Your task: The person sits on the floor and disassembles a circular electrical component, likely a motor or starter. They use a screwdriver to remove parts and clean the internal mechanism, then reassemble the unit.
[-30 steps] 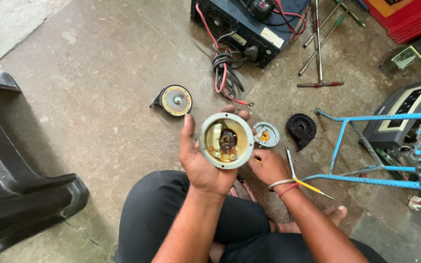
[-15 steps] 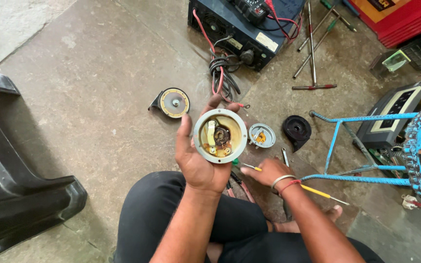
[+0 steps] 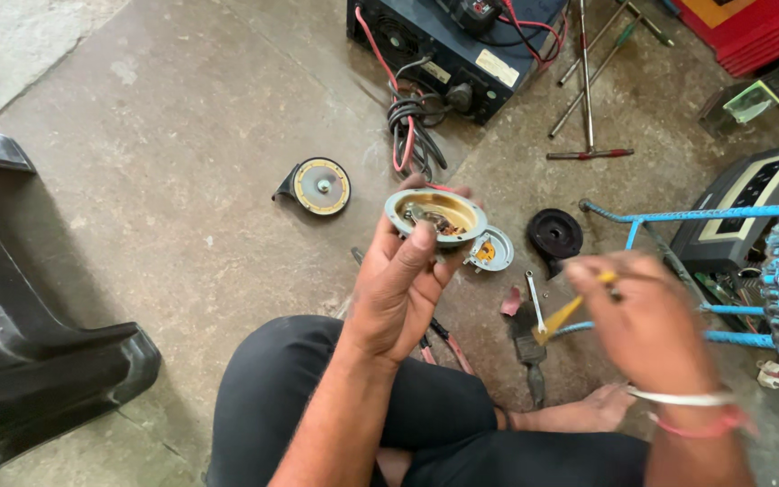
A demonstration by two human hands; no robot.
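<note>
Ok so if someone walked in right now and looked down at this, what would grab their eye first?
Probably the round metal horn housing, raised in the left hand at the centre with its insides showing. Next, the blurred right hand gripping a yellow-handled tool at lower right. Around them on the concrete floor lie a second round horn to the left, a black disc to the right, and a dark power unit with red and black cables up top.
</note>
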